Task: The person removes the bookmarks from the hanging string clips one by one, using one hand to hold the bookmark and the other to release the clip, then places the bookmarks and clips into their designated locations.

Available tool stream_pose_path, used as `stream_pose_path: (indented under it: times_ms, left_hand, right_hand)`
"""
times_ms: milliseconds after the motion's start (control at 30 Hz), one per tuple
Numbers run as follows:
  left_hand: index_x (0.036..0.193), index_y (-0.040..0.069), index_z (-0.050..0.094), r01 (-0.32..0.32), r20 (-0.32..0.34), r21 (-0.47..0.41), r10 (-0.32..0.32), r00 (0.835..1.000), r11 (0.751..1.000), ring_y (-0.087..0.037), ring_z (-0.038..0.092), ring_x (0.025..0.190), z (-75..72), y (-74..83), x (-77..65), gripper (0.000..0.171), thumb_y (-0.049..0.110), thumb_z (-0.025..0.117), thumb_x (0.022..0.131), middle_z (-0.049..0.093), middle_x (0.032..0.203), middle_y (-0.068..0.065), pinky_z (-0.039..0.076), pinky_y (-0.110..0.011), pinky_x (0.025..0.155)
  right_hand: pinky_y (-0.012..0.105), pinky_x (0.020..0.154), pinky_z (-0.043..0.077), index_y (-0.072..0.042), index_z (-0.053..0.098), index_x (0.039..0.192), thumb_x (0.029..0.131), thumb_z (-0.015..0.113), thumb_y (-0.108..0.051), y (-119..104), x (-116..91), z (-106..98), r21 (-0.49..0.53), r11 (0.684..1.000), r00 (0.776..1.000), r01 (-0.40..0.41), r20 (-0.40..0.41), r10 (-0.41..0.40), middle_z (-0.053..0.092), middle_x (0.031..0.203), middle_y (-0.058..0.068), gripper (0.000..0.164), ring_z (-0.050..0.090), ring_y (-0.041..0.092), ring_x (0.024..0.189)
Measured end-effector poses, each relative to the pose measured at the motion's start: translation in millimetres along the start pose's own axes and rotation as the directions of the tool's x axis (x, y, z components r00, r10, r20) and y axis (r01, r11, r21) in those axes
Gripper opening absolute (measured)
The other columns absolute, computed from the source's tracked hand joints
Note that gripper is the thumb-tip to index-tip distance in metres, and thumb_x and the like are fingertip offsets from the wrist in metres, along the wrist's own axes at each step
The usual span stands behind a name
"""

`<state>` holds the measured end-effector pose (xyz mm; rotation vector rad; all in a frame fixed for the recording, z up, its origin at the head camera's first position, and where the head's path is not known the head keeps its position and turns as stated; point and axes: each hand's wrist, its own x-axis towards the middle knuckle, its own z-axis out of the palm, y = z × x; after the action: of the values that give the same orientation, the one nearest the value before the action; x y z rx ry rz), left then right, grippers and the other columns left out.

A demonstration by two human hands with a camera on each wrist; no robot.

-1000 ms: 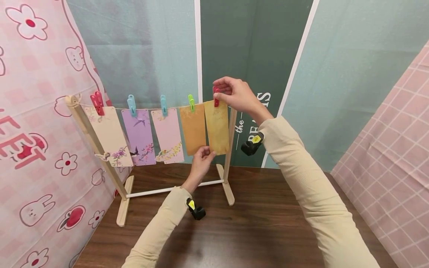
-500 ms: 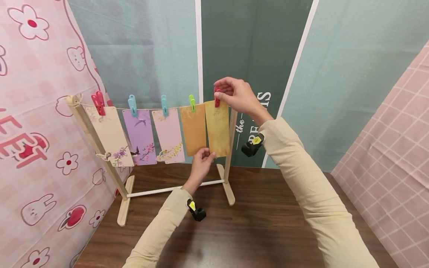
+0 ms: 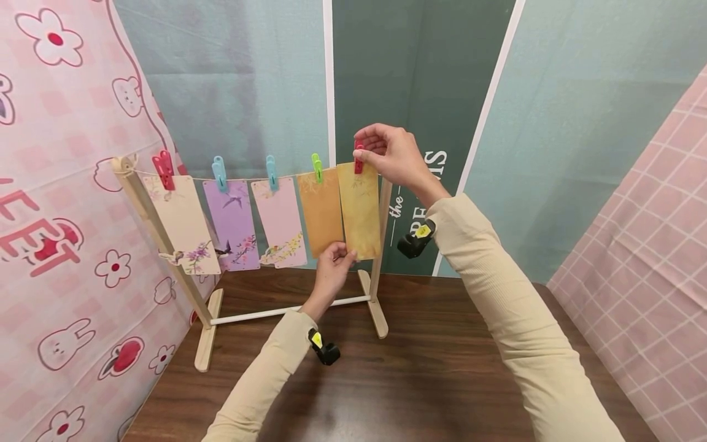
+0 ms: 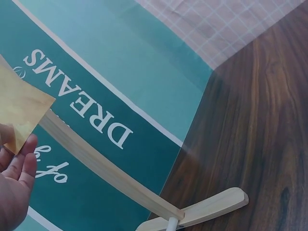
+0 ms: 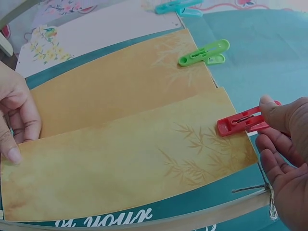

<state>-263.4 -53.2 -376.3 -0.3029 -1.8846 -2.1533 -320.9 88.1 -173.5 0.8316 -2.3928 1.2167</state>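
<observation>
Hanging along the string (image 3: 138, 172) over the table (image 3: 442, 356), by my eye: cream card (image 3: 182, 224), red clip (image 3: 163, 170); purple card (image 3: 231, 224), blue clip (image 3: 220, 174); pink card (image 3: 278, 215), second blue clip (image 3: 272, 173); orange card (image 3: 320, 215), green clip (image 3: 317, 168). Left hand (image 3: 331, 270) pinches yellow card (image 3: 360, 212) by its lower left corner. Right hand (image 3: 396, 153) pinches end red clip (image 5: 236, 124) at that card's top edge, near the right post (image 3: 377, 264).

The red clip (image 5: 236, 122) in the right fingers (image 5: 276, 115) looks like smooth, shiny plastic, the yellow card (image 5: 106, 163) in the left fingers (image 5: 30, 120) like dull paper, the stand (image 4: 108, 167) beside them is smooth wood, the table (image 3: 442, 368) below them has shiny wood grain, and the curtain (image 3: 265, 73) behind is creased cloth.
</observation>
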Motion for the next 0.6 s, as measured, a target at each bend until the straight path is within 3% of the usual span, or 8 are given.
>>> stream_pose_path:
  times_ms: [600]
  left_hand:
    - [0.099, -0.018, 0.053, -0.041, -0.005, -0.007, 0.041, 0.999, 0.999, -0.004, 0.061, 0.065, -1.6, -1.4, -0.8, 0.013, -0.01, 0.058, 0.091, 0.058, 0.091, -0.034, 0.052, -0.019, 0.066]
  right_hand:
    - [0.024, 0.081, 0.051, -0.002, 0.065, 0.109, 0.089, 0.072, -0.013, -2.5, -3.3, 1.4, -0.015, 0.999, 0.996, 0.049, -0.08, -0.05, 0.067, 0.098, 0.007, 0.024, 0.062, 0.013, 0.088]
